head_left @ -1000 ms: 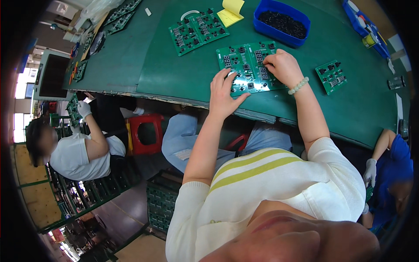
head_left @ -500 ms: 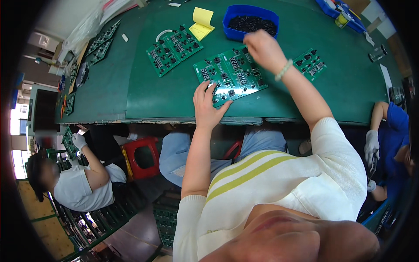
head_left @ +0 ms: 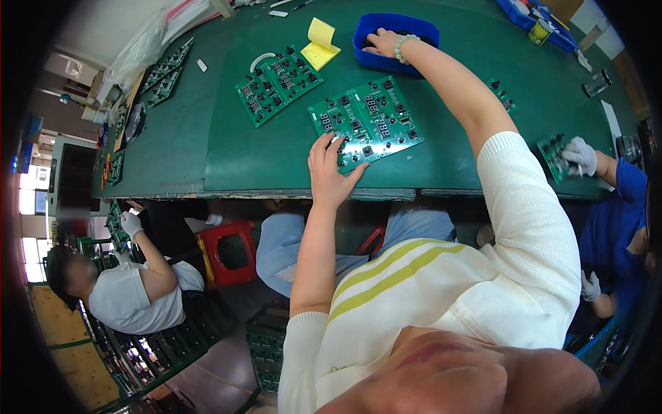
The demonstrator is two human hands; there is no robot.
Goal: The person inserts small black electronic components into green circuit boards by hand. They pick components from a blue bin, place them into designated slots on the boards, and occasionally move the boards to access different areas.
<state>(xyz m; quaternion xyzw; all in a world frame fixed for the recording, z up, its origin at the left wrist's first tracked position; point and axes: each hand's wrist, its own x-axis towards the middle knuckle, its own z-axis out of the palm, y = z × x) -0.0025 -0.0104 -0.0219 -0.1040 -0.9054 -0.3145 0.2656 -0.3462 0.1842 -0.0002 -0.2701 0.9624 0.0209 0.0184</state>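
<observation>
My left hand (head_left: 330, 169) rests at the near left corner of a green circuit board (head_left: 378, 110). Its fingers lie over the left edge and the thumb against the near edge, holding the board to the table. Black caps or buttons and white digit displays dot the board. Beyond it stands a blue plastic bin (head_left: 386, 63) of small black parts (head_left: 427, 40). Inside this bin is my right hand (head_left: 386, 43), palm down with fingers apart. The fingertips reach among the parts; whether they touch any piece cannot be made out.
Another green board (head_left: 279, 84) lies left, beside a yellow sticky-note pad (head_left: 320, 45). A smaller board (head_left: 502, 95) is partly behind my right arm. At right, a co-worker's gloved hand (head_left: 581, 156) holds a board (head_left: 553, 157) over the table. Another person (head_left: 138, 297) sits left.
My right hand has moved from the board's far edge up into the blue bin. My left hand keeps its place. The co-worker at right has brought a board over the table.
</observation>
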